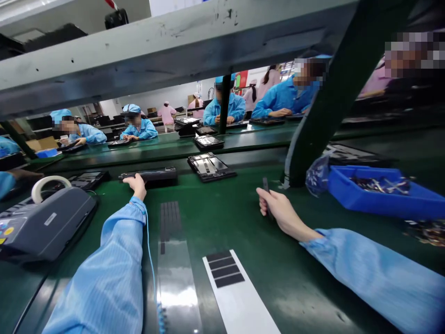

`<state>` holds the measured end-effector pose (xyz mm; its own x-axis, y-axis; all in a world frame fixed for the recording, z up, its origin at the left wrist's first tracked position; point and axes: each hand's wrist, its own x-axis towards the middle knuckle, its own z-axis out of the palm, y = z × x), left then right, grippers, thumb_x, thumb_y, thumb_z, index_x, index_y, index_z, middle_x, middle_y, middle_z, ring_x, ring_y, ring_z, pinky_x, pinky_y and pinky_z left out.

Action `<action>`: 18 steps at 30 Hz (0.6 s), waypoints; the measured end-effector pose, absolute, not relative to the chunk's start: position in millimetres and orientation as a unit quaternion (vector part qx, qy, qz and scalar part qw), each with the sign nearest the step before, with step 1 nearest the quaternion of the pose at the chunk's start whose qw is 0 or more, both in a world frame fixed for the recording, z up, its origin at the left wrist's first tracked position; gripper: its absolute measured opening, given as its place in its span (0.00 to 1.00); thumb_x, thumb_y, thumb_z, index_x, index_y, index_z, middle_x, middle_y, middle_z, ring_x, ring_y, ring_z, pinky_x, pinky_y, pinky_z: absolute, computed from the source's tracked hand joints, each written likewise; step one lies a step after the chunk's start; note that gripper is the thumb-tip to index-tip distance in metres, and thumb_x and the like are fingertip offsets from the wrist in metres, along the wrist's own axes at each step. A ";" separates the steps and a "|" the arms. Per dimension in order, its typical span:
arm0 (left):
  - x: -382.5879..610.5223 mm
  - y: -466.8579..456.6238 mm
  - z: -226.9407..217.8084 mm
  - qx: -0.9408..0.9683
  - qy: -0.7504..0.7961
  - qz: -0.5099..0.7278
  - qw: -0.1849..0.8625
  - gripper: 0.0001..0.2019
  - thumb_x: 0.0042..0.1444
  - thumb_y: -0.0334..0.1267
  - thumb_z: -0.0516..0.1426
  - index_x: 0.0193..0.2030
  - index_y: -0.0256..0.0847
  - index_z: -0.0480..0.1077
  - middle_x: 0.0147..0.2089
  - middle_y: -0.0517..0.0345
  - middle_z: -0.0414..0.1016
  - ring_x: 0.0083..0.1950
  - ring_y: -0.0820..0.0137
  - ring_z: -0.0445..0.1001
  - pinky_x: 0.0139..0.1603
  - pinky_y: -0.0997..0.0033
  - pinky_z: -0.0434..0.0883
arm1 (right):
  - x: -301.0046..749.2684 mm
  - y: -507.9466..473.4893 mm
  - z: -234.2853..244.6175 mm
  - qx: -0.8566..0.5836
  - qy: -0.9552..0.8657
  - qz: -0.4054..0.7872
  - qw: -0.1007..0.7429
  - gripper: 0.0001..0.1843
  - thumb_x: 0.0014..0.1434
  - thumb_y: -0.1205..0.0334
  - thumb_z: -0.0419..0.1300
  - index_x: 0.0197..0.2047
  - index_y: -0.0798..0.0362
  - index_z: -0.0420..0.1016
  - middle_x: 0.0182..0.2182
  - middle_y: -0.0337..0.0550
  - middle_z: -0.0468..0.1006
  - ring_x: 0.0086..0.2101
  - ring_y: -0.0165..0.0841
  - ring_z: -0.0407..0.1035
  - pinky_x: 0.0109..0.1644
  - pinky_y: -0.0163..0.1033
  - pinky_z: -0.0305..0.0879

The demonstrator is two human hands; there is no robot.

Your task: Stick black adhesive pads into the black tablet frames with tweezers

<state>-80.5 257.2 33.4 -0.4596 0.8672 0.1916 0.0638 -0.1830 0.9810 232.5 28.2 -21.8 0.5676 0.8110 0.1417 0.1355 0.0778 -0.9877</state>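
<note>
Head view: we look down along our blue sleeves at a green desk (229, 222).
Left hand (136, 186): fingers curled on a black bar-shaped unit (149, 175); we cannot tell whether they grip it.
Right hand (283, 213): closed around a slim dark piece (266, 185) that stands above our fingers.
Handling: the piece looks light and stiff, best pinched by its flat sides; the unit looks rigid, best taken along its long edges.
Between hands: two film strips (174, 260) with black pads.
Right of right hand: a blue plastic bin (361, 190) of small metal parts (380, 185).
Left of left hand: a gray label printer (45, 222).
</note>
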 end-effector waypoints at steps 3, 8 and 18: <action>-94.4 259.7 21.9 0.459 0.605 0.562 0.328 0.15 0.61 0.40 0.53 0.52 0.36 0.63 0.50 0.50 0.67 0.45 0.66 0.70 0.43 0.60 0.72 | 237.7 60.2 -20.3 -0.672 -0.394 0.219 0.588 0.17 0.53 0.48 0.53 0.24 0.53 0.61 0.16 0.34 0.61 0.15 0.24 0.55 0.15 0.30 0.52; -76.5 251.4 22.8 0.603 0.595 0.431 0.310 0.14 0.60 0.41 0.54 0.49 0.35 0.66 0.49 0.51 0.68 0.47 0.65 0.70 0.46 0.59 0.71 | 242.9 106.4 -14.6 -0.742 -0.387 0.140 0.529 0.07 0.53 0.62 0.53 0.28 0.55 0.69 0.26 0.45 0.72 0.28 0.34 0.68 0.31 0.36 0.63; 27.8 225.0 3.2 0.797 0.451 0.263 0.303 0.14 0.60 0.40 0.54 0.50 0.36 0.65 0.52 0.50 0.67 0.50 0.64 0.69 0.49 0.56 0.69 | 225.6 159.8 -4.2 -0.814 -0.362 0.127 0.436 0.12 0.53 0.65 0.57 0.36 0.67 0.74 0.42 0.71 0.73 0.48 0.52 0.66 0.49 0.46 0.59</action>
<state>27.8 225.0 3.2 0.4541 0.8789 0.1460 0.5599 -0.4089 0.7206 225.6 159.8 -4.2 0.7064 0.6994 0.1092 0.4780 -0.3575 -0.8023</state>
